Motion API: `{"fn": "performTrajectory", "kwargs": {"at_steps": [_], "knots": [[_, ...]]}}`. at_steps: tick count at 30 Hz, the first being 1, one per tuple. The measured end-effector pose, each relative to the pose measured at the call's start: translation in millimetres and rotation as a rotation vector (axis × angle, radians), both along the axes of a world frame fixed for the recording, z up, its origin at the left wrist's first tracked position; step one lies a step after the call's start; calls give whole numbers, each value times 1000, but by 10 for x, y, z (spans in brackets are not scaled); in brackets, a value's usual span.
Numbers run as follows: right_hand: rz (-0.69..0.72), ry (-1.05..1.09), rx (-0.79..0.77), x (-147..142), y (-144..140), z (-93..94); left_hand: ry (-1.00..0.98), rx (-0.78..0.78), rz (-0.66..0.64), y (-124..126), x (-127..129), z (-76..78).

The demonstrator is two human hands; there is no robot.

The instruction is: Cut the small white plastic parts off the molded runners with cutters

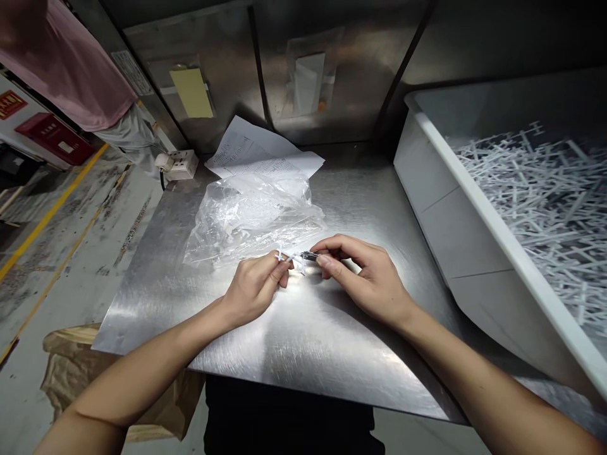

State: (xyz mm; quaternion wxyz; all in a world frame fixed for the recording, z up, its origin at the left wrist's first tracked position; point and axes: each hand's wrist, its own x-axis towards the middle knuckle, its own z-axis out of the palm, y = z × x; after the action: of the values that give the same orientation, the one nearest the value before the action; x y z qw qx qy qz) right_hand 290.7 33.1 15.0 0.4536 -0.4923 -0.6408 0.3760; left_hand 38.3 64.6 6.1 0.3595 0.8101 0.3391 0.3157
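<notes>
Both hands pinched over the counter

Together, left hand (253, 287) pinches a small white plastic piece (287, 257); right hand (367, 275) grips a small dark tool (310, 255) touching it, just above the steel counter (294, 341), beside a clear bag (251, 218).

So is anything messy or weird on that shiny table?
A little. The clear plastic bag lies crumpled and open behind the hands, and the paper sheets behind it sit crooked, partly under the bag. The left hand pinches a small white plastic piece; the right hand holds a small metal tool to it.
</notes>
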Motion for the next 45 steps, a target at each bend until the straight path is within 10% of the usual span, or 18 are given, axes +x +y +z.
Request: {"fn": "performTrajectory", "kwargs": {"at_steps": [26, 45], "knots": [[6, 79, -145, -37, 43, -33, 37, -285, 50, 5, 27, 23], [73, 83, -78, -26, 4, 70, 35, -189, 42, -2, 20, 3]]}}
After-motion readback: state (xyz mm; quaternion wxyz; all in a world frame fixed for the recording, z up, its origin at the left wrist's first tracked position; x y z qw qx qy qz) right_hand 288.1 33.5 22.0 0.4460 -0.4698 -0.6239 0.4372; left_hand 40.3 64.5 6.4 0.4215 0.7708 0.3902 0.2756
